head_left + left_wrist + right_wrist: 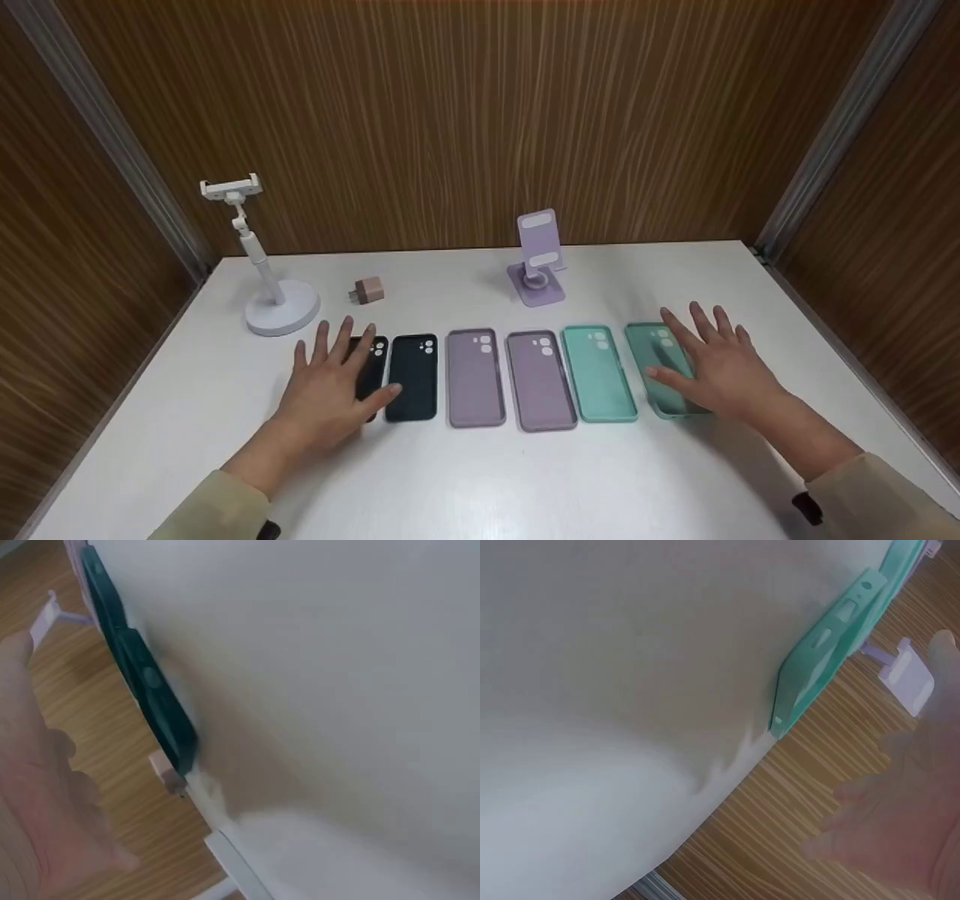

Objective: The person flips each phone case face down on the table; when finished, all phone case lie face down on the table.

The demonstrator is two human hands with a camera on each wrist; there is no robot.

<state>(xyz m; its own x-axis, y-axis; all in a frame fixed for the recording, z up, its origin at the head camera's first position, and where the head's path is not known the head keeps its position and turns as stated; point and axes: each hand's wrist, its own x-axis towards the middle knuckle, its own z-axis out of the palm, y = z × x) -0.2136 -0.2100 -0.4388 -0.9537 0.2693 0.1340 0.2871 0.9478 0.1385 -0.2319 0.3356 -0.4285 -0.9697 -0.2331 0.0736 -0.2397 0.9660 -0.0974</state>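
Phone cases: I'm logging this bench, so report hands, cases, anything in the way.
Left hand open above leftmost black case. Right hand open above rightmost green case. Six cases in a row. No obstruction seen.

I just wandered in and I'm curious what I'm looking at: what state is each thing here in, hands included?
Left hand: open, fingers spread
Right hand: open, fingers spread
Dark phone cases: flat, empty
Purple phone cases: flat, empty
Teal phone cases: flat, empty
White stand: upright, clamp empty
Purple stand: unfolded, holding nothing
Pink charger: unplugged, prongs showing
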